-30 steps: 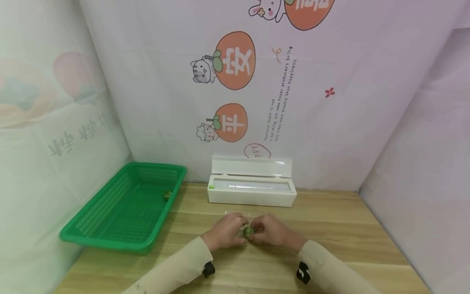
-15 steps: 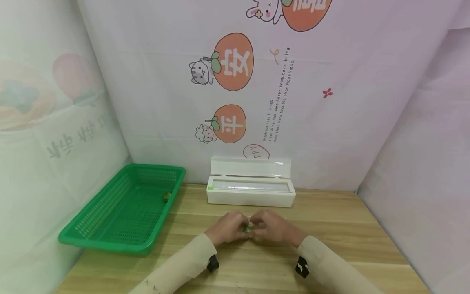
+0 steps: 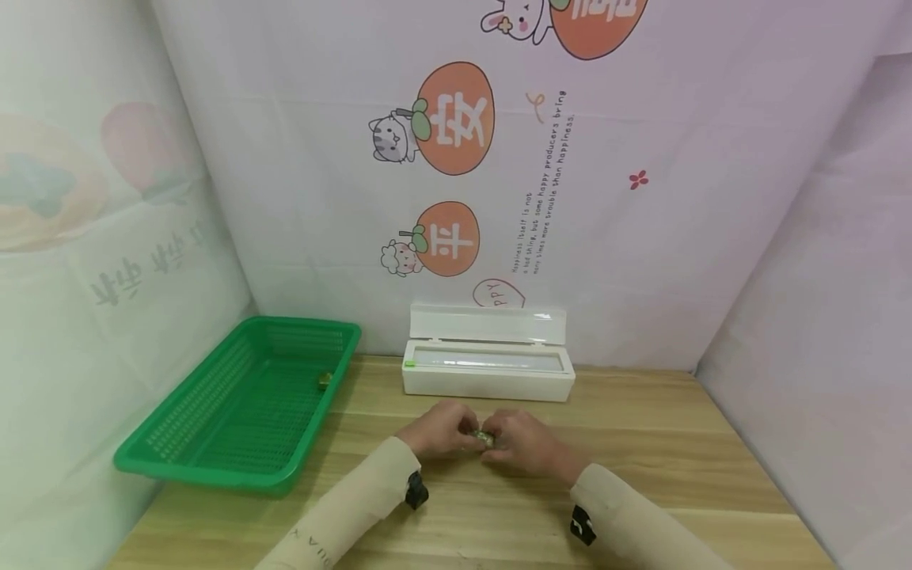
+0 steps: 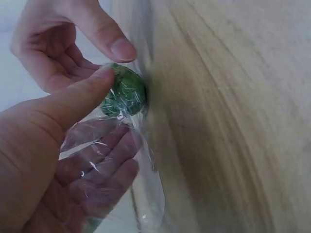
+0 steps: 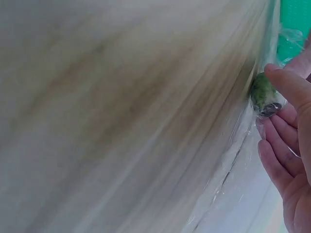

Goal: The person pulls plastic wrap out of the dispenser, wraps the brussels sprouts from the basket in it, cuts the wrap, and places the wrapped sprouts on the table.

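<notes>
A small, roundish green thing (image 3: 484, 438) lies low over the table between my two hands, with clear plastic film around it. My left hand (image 3: 440, 428) holds it from the left. In the left wrist view the thumb presses on the green thing (image 4: 129, 92), and the fingers show through loose film (image 4: 95, 162). From the other side my right hand (image 3: 529, 445) holds it. In the right wrist view its thumb lies against the green thing (image 5: 263, 92), with the fingers curved beneath. What exactly the green thing is, I cannot tell.
A white cling film box (image 3: 488, 385) stands behind my hands, its lid (image 3: 488, 324) raised. At the left is a green plastic basket (image 3: 207, 473), with a small greenish thing (image 3: 324, 381) inside by its right wall. The wooden table (image 3: 663, 451) meets printed cloth (image 3: 606, 237) at the back.
Both hands have shifted slightly away from me, and the green thing with them. Its film has been gathered closer, and less loose film shows on the table.
</notes>
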`<action>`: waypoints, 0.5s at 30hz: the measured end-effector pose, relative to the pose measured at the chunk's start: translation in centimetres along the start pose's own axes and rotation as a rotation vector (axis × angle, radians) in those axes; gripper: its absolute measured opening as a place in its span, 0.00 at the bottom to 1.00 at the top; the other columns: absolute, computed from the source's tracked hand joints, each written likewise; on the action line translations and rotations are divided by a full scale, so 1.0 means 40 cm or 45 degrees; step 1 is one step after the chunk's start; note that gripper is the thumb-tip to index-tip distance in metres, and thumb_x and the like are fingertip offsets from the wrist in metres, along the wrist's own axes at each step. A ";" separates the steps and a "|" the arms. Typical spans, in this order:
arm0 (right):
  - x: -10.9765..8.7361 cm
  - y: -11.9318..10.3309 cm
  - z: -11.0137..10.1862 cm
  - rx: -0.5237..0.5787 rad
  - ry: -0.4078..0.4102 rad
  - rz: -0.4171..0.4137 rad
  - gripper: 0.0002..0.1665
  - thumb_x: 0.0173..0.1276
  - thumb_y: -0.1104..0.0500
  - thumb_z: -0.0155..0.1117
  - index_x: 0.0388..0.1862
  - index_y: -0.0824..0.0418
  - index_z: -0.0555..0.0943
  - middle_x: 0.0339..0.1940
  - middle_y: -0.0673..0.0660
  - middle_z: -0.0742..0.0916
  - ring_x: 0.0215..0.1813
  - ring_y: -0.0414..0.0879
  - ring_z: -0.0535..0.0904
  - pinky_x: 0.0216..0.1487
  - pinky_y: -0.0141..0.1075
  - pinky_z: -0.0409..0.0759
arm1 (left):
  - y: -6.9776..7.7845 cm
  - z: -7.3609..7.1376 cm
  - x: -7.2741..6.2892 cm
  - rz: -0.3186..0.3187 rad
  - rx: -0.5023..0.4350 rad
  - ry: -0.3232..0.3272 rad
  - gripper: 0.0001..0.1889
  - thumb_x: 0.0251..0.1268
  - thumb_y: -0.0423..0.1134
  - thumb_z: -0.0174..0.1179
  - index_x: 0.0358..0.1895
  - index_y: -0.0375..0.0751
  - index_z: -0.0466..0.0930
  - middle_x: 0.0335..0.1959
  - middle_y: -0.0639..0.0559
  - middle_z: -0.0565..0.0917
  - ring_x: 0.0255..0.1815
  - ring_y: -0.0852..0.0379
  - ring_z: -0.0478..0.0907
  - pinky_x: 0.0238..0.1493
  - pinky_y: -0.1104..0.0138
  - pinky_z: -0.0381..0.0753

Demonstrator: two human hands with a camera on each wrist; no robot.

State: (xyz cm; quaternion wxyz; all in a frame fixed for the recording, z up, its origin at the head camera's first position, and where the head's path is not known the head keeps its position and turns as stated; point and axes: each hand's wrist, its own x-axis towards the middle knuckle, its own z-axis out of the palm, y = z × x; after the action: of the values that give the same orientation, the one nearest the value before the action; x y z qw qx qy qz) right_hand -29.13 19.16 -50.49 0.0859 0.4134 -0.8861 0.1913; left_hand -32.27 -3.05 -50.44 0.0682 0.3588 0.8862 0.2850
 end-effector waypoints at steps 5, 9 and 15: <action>0.013 0.013 0.007 0.066 -0.081 0.089 0.13 0.62 0.54 0.82 0.41 0.56 0.88 0.36 0.46 0.90 0.36 0.34 0.81 0.38 0.25 0.82 | 0.021 -0.016 -0.021 0.066 0.284 0.115 0.23 0.63 0.47 0.77 0.57 0.42 0.87 0.55 0.51 0.89 0.56 0.55 0.85 0.57 0.65 0.87; 0.025 0.026 0.006 0.143 -0.118 0.139 0.09 0.64 0.58 0.80 0.39 0.55 0.88 0.35 0.45 0.90 0.35 0.34 0.83 0.39 0.26 0.83 | 0.048 -0.019 -0.028 0.248 0.567 0.198 0.19 0.64 0.42 0.76 0.55 0.41 0.88 0.51 0.51 0.89 0.50 0.55 0.86 0.52 0.66 0.88; 0.037 0.041 0.005 0.170 -0.134 0.178 0.11 0.62 0.60 0.80 0.43 0.58 0.90 0.39 0.48 0.93 0.41 0.35 0.87 0.45 0.29 0.87 | 0.053 0.007 -0.025 0.278 0.697 0.209 0.11 0.64 0.41 0.77 0.47 0.45 0.90 0.37 0.54 0.86 0.34 0.62 0.82 0.33 0.73 0.82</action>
State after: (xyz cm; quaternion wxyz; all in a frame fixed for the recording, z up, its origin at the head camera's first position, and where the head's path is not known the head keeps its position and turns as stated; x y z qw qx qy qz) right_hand -31.35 19.00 -50.67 -0.0020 0.3648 -0.9013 0.2337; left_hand -30.19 -2.36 -49.60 -0.1340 0.4326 0.8889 0.0695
